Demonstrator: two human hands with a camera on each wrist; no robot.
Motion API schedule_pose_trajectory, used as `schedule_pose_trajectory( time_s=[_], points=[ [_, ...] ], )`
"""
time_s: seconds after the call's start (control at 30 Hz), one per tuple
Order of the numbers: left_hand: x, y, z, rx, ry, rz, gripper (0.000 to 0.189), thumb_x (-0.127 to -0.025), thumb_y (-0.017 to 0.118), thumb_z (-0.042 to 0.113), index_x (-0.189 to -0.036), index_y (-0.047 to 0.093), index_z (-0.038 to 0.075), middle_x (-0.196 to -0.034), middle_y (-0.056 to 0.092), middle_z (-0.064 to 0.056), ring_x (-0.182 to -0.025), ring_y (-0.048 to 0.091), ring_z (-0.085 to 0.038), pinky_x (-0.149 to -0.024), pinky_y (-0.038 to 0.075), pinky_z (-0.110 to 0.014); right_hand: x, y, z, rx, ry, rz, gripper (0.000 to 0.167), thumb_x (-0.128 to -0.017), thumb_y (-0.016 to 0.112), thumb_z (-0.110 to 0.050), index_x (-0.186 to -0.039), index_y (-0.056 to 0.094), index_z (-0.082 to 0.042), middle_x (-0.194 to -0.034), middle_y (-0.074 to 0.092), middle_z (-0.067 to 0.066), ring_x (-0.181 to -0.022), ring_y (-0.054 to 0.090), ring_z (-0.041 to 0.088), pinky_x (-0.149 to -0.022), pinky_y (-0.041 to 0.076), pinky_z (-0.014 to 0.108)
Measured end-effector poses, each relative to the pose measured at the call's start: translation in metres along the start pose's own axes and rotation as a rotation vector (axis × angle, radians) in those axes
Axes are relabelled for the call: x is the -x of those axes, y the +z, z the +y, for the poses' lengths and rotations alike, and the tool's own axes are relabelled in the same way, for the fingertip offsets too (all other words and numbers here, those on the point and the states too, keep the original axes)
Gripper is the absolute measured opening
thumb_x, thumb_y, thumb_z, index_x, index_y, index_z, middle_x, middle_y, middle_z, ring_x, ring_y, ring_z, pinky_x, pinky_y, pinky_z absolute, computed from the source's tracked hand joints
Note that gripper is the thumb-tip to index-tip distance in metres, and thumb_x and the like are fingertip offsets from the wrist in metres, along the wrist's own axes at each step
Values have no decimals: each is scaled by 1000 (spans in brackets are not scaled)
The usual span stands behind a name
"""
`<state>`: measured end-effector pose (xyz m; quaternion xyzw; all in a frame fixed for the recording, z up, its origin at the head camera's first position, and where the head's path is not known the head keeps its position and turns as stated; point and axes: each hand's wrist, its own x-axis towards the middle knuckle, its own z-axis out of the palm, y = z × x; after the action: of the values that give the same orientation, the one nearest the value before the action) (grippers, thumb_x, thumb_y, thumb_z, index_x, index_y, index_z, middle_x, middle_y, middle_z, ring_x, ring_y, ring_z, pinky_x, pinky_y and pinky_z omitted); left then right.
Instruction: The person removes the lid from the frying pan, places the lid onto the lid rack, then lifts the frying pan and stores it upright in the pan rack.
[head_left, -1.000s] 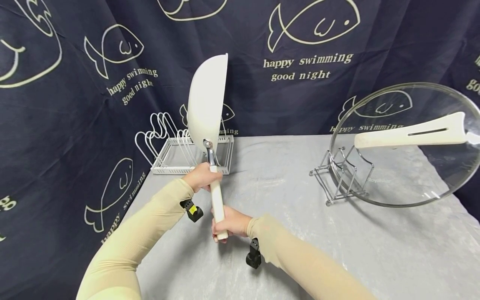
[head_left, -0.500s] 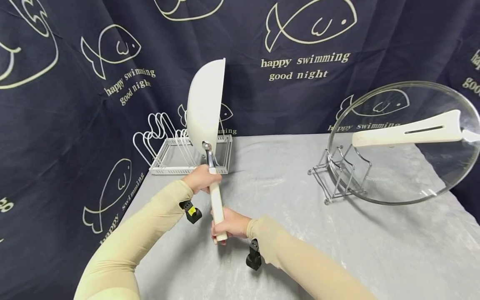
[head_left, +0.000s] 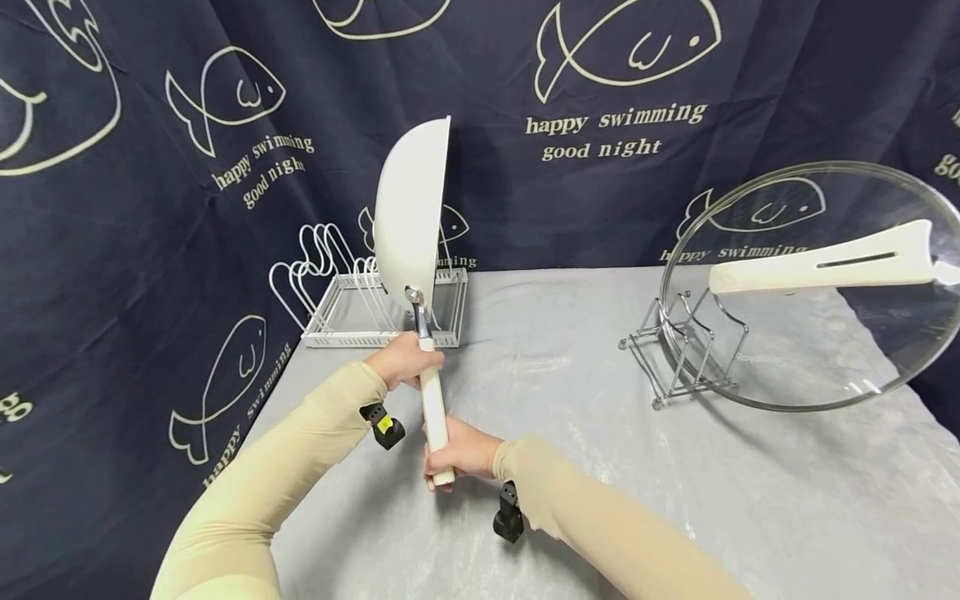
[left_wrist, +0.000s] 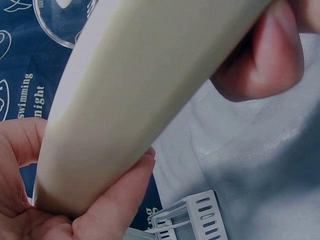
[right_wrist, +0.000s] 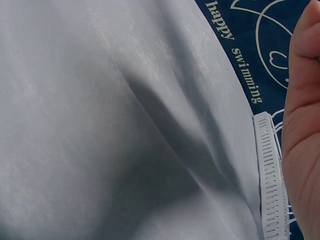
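A white wok [head_left: 411, 217] stands on its side in the head view, open side to the right, overlapping the white wire rack [head_left: 345, 340]. My left hand [head_left: 403, 360] grips its long cream handle [head_left: 432, 408] close to the metal neck. Lower down, near the handle's end, my right hand [head_left: 461, 450] is wrapped round it. The left wrist view shows the handle [left_wrist: 125, 90] large, with left-hand fingers [left_wrist: 120, 205] on both sides and the curled right hand [left_wrist: 270, 65] at upper right. Only part of the right hand [right_wrist: 305, 125] shows in the right wrist view.
On the right, a large glass lid [head_left: 817, 350] with a cream handle [head_left: 825, 260] leans upright in a small chrome wire stand [head_left: 678, 358]. A grey cloth [head_left: 570, 367] covers the table. Behind and to the left hangs a dark blue fish-print curtain [head_left: 495, 192].
Over the last second the wok and its handle have come down slightly, both hands keeping their grip. The lid and both racks stay put; the view itself shifts a little.
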<state>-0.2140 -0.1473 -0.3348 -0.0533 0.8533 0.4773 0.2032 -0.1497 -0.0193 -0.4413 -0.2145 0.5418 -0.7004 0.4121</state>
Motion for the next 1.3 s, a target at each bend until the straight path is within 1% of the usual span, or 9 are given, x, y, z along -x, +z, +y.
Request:
schedule_pose_trajectory(
  time_s=[0.27, 0.4, 0.5, 0.63, 0.77, 0.9, 1.07, 1.3],
  points=[
    [-5, 2, -5, 3, 12, 11, 8, -81, 55, 1, -84, 48, -1, -76, 53, -10, -65, 59, -20, -64, 58, -39, 0, 0, 3, -9, 15, 14, 70, -72, 51, 8, -134, 18, 11, -68, 57, 6, -56, 58, 15, -47, 44, 27],
    [-6, 3, -8, 1, 23, 10, 8, -80, 55, 1, -82, 47, 0, -74, 53, -9, -63, 58, -18, -62, 58, -38, 0, 0, 4, -8, 13, 15, 61, -72, 51, 7, -126, 24, 6, -67, 57, 6, -56, 58, 15, -47, 44, 26],
    [-7, 3, -9, 1, 25, 8, 8, -80, 56, 1, -81, 47, 0, -72, 52, -8, -61, 58, -18, -62, 58, -36, 0, -1, 5, -10, 16, 15, 58, -72, 52, 7, -123, 26, 4, -67, 57, 6, -56, 59, 15, -47, 44, 27],
    [-8, 4, -10, 0, 21, -4, 8, -80, 55, 1, -80, 47, 1, -72, 52, -8, -61, 58, -17, -62, 58, -35, 1, -1, 6, -18, 13, 19, 68, -71, 51, 7, -132, 21, 8, -67, 56, 6, -56, 58, 15, -46, 44, 26],
    [-7, 4, -11, -12, 14, -17, 8, -81, 55, 1, -80, 47, 0, -73, 53, -8, -62, 58, -18, -63, 58, -36, 2, -1, 8, -20, 17, 14, 74, -71, 51, 7, -136, 15, 12, -67, 57, 6, -55, 58, 14, -46, 44, 26],
    [-5, 6, -12, -19, 16, -19, 8, -81, 55, 1, -81, 46, 0, -74, 53, -10, -64, 59, -19, -65, 58, -37, 2, -1, 10, -17, 24, 10, 77, -71, 51, 6, -137, 12, 13, -66, 58, 6, -55, 58, 15, -47, 44, 26],
    [-5, 6, -13, -5, 4, -22, 9, -82, 55, 1, -82, 46, 0, -76, 53, -10, -66, 59, -20, -67, 58, -38, 2, -2, 11, -23, 29, 4, 77, -71, 51, 7, -137, 12, 13, -66, 59, 6, -55, 58, 15, -47, 44, 26],
    [-7, 7, -15, -10, -14, -17, 10, -82, 55, 2, -85, 46, -2, -77, 53, -11, -65, 59, -20, -65, 58, -36, 1, -3, 12, -23, 34, 6, 76, -71, 51, 7, -137, 12, 13, -66, 60, 6, -54, 58, 15, -46, 44, 27]
  ],
)
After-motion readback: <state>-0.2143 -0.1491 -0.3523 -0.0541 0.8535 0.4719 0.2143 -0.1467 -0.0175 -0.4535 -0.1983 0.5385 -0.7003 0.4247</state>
